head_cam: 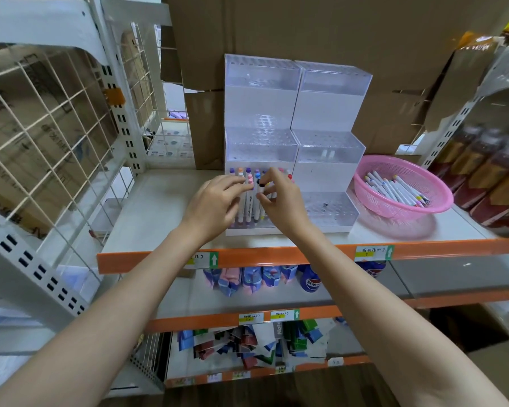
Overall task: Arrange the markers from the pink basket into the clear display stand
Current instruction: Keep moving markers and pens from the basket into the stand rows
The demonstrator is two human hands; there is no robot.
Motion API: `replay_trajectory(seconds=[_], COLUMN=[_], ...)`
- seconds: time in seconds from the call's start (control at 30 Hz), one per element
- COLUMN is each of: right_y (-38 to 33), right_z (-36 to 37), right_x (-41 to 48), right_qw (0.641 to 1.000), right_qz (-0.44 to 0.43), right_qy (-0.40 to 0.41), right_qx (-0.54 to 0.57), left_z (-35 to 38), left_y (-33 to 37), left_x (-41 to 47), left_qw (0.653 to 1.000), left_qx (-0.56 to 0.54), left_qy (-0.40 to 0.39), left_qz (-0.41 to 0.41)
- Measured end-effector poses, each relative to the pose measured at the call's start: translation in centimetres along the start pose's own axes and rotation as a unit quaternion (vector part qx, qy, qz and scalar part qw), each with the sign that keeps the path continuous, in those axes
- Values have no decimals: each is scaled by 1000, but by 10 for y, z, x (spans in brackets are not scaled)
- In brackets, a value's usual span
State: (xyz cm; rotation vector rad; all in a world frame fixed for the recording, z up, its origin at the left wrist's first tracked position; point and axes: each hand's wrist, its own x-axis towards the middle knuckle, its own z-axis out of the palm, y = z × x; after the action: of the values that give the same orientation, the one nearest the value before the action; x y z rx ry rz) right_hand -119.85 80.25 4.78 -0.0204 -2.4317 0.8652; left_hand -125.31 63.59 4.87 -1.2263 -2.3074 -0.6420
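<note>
Two clear stepped display stands (329, 113) stand side by side on the shelf. Several white markers with coloured caps (249, 198) stand upright in the lowest tier of the left stand. My left hand (215, 204) rests its fingertips on these standing markers. My right hand (279, 198) pinches a black-capped marker (260, 186) between thumb and fingers, upright among the others. The pink basket (435, 198) sits to the right of the stands and holds several loose markers (394, 186) lying flat.
The white shelf (159, 207) has an orange front edge (276, 255). Cardboard boxes (321, 27) stand behind the stands. A white wire rack (50, 118) is at left, dark bottles (488, 171) at right. Packets and cans fill the lower shelves.
</note>
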Motion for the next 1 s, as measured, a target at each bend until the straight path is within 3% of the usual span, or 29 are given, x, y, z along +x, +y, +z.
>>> replay_trajectory(seconds=[0.33, 0.6, 0.83, 1.0], right_y=[8, 13, 21, 28], right_z=[1, -8, -14, -12], right_x=[0, 0, -6, -7], right_qw=[999, 982, 984, 978], right_qz=[-30, -89, -47, -79], right_qy=[34, 65, -36, -36], right_qx=[12, -155, -170, -189], left_z=[-2, 0, 4, 7], left_y=[1, 9, 15, 13], left_x=[-4, 1, 6, 8], left_qw=[999, 998, 997, 997], left_qx=[43, 50, 35, 42], left_qy=[-10, -27, -62, -65], left_qz=[9, 15, 7, 11])
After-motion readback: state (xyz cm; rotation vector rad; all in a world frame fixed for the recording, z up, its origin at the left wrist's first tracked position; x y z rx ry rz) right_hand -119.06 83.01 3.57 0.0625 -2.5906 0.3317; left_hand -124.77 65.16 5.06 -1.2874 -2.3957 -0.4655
